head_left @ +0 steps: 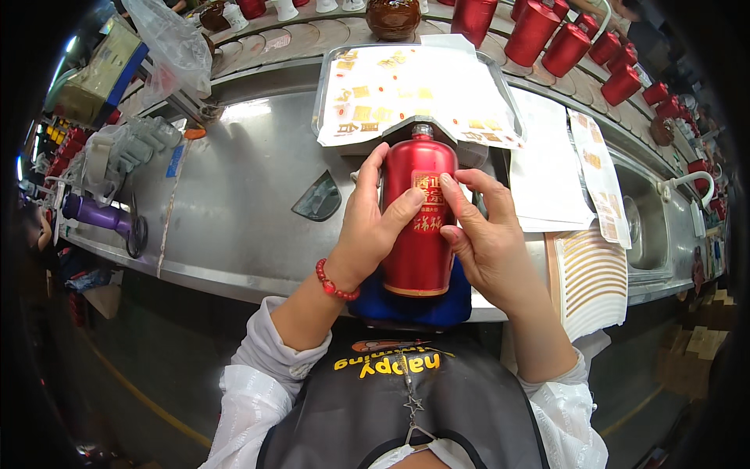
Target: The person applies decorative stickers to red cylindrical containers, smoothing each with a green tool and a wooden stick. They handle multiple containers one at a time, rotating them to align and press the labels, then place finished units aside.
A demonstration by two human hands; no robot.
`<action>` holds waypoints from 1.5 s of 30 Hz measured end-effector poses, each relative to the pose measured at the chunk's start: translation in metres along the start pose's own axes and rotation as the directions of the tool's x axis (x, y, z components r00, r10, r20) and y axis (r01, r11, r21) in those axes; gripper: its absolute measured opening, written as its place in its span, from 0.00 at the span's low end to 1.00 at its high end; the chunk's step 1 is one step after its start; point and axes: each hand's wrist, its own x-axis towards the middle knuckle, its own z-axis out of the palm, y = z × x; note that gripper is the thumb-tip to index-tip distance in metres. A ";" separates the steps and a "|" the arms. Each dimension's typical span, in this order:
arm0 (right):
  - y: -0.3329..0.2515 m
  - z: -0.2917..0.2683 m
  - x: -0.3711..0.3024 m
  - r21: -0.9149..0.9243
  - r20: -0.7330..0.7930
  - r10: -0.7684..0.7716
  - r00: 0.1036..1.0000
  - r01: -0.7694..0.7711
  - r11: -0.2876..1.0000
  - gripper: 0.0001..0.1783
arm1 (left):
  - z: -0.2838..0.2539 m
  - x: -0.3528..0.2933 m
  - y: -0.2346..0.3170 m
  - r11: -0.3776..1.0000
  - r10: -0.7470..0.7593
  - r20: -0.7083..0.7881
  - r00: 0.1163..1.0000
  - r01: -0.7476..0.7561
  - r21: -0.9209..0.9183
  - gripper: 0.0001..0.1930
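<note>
A glossy red bottle [408,262] with gold lettering lies in front of me, its neck pointing away. My left hand [373,215] is wrapped along its left side, the thumb resting on the front beside the gold label. On the right side, my right hand [488,242] touches the label's edge with its fingers, the thumb lower down on the bottle. Beneath the bottle shows a dark blue support [367,301]. Beyond the neck, a tray [319,117] carries a white sheet [437,86] of gold and red decals.
Several red bottles [533,33] stand on a curved slatted conveyor [266,43] at the back. A dark translucent wedge [319,197] lies on the steel bench [226,203]. White papers [543,168], a striped sheet [591,281] and a sink [644,227] are at right; a purple bottle [98,213] is at left.
</note>
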 end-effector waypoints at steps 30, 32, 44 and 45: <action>0.007 0.004 -0.006 0.047 -0.012 0.002 1.000 -0.001 0.999 0.30 | 0.004 -0.005 0.007 1.000 -0.027 0.050 0.998 0.027 -0.004 0.49; 0.007 0.004 -0.006 0.056 -0.014 0.005 1.000 -0.004 0.998 0.30 | 0.005 -0.005 0.007 1.000 -0.029 0.046 0.998 0.030 -0.005 0.49; 0.013 0.003 -0.014 0.090 -0.055 0.013 0.998 -0.008 0.996 0.35 | 0.004 -0.011 0.009 0.995 -0.023 0.068 0.997 0.029 -0.092 0.51; 0.014 0.002 -0.013 0.047 -0.073 -0.007 0.997 0.011 0.999 0.35 | 0.003 -0.010 0.009 0.998 -0.022 0.072 0.997 0.026 -0.059 0.51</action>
